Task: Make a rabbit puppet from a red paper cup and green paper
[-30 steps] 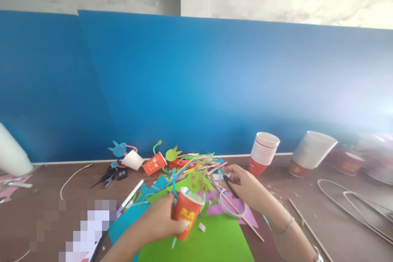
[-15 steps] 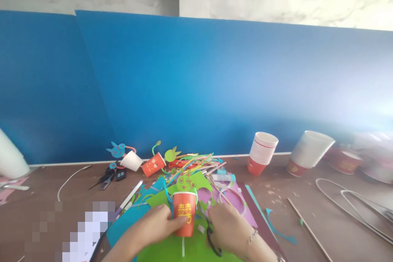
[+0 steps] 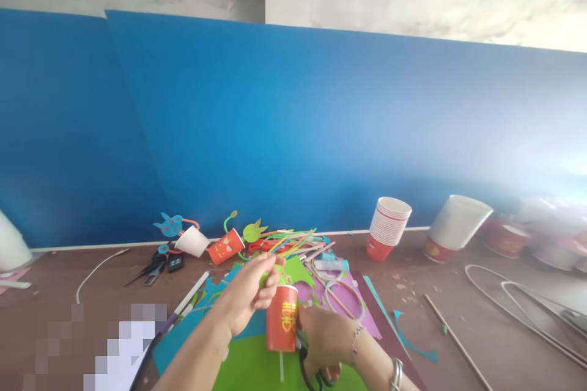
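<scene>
Brown and scattered with paper scraps, the tabletop (image 3: 55,275) is serving as a craft surface. Nearest, the right hand (image 3: 328,336) is closing around black-handled scissors (image 3: 303,366), apparently keeping them ready beside the red paper cup (image 3: 277,324). That cup is sitting between the two hands over a green paper sheet (image 3: 247,360), rim toward the far side, probably so its near end stays within reach; a pale straw (image 3: 281,366) is sticking out below it. The left hand (image 3: 251,290) is hovering at the cup's other side, fingers loosely curled, perhaps for steadying it; whether it is touching or pinching anything, I cannot tell.

Beyond, a heap of colored straws (image 3: 298,244) is lying in a loose pile, likely for easy picking. Left of it, a tilted red cup (image 3: 225,247) and a white cup (image 3: 192,241) on its side are leaning out of the way, perhaps as models. To the right, a nested cup stack (image 3: 389,226) is standing compactly, seemingly to save room, before the blue partition (image 3: 275,134).
</scene>
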Tool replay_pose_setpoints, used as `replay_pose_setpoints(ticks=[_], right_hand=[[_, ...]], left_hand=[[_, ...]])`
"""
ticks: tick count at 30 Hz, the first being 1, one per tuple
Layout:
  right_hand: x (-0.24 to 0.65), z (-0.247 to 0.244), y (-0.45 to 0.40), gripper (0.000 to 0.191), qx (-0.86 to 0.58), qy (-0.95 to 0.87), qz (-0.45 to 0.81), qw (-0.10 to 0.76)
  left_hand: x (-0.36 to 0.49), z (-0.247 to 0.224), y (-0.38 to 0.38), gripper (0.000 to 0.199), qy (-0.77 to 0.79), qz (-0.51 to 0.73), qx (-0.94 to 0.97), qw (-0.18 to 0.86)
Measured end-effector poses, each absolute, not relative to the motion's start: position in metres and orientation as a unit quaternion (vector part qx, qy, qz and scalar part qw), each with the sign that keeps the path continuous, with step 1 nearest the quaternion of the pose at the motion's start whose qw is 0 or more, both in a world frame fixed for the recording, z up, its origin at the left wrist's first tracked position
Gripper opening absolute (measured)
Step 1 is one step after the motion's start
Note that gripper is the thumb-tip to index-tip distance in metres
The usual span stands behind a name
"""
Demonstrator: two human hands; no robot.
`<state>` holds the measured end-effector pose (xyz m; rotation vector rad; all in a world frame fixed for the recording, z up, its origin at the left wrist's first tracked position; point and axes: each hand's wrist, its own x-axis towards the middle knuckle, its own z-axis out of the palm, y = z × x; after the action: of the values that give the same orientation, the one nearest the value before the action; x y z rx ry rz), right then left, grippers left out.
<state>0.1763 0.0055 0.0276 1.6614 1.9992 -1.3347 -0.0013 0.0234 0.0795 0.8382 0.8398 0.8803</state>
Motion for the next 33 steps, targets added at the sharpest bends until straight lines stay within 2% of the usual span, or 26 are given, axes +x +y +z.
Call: replay_pose_setpoints(ticks=[1, 3, 4, 5, 6, 7, 9, 11, 13, 15, 17, 19, 22, 24, 26, 30, 33], right_hand=[[0.180, 0.031, 0.006, 0.041, 0.557, 0.680, -0.466, 0.096], [0.190, 0.039, 0.010, 0.052, 0.539, 0.687, -0.481, 0.078], [0.196, 0.043, 0.013, 0.051, 0.541, 0.687, -0.479, 0.079], [0.203, 0.047, 0.017, 0.041, 0.548, 0.693, -0.464, 0.068], [0.210, 0.050, 0.022, 0.028, 0.567, 0.709, -0.418, 0.042], [0.217, 0.053, 0.027, 0.023, 0.602, 0.718, -0.350, 0.021], [0.229, 0.056, 0.038, 0.027, 0.667, 0.717, -0.203, -0.006], [0.237, 0.057, 0.046, 0.028, 0.696, 0.704, -0.144, -0.011], [0.240, 0.055, 0.048, 0.025, 0.703, 0.700, -0.128, -0.002], [0.239, 0.051, 0.047, 0.018, 0.694, 0.707, -0.136, 0.014], [0.234, 0.048, 0.042, 0.008, 0.677, 0.719, -0.154, 0.027], [0.229, 0.048, 0.038, 0.007, 0.666, 0.727, -0.165, 0.031], [0.224, 0.053, 0.033, 0.011, 0.659, 0.734, -0.166, 0.010], [0.222, 0.059, 0.032, 0.013, 0.650, 0.741, -0.168, -0.026], [0.218, 0.066, 0.030, 0.015, 0.626, 0.748, -0.205, -0.081], [0.202, 0.071, 0.024, 0.018, 0.549, 0.706, -0.368, -0.254], [0.190, 0.068, 0.019, 0.015, 0.484, 0.691, -0.419, -0.337]], left_hand=[[0.002, 0.078, 0.026, 0.015, 0.373, 0.431, 0.333, 0.751], [0.006, 0.074, 0.029, 0.023, 0.374, 0.454, 0.263, 0.765], [0.007, 0.072, 0.030, 0.030, 0.379, 0.451, 0.243, 0.771], [0.008, 0.070, 0.031, 0.035, 0.381, 0.445, 0.231, 0.776], [0.008, 0.068, 0.032, 0.038, 0.381, 0.442, 0.226, 0.780], [0.009, 0.066, 0.032, 0.038, 0.378, 0.441, 0.223, 0.783], [0.010, 0.064, 0.033, 0.036, 0.373, 0.447, 0.218, 0.784], [0.011, 0.064, 0.033, 0.034, 0.374, 0.456, 0.207, 0.781], [0.012, 0.063, 0.033, 0.042, 0.376, 0.475, 0.195, 0.772], [0.011, 0.062, 0.034, 0.054, 0.378, 0.500, 0.196, 0.754], [0.008, 0.062, 0.034, 0.057, 0.380, 0.518, 0.209, 0.737], [0.006, 0.062, 0.034, 0.049, 0.382, 0.517, 0.228, 0.732], [0.006, 0.065, 0.031, 0.026, 0.376, 0.507, 0.257, 0.731], [0.009, 0.067, 0.028, 0.014, 0.398, 0.491, 0.326, 0.704], [0.015, 0.067, 0.024, 0.011, 0.435, 0.463, 0.449, 0.628], [0.024, 0.057, 0.016, 0.031, 0.454, 0.427, 0.614, 0.484], [0.026, 0.051, 0.012, 0.038, 0.438, 0.445, 0.660, 0.418]])
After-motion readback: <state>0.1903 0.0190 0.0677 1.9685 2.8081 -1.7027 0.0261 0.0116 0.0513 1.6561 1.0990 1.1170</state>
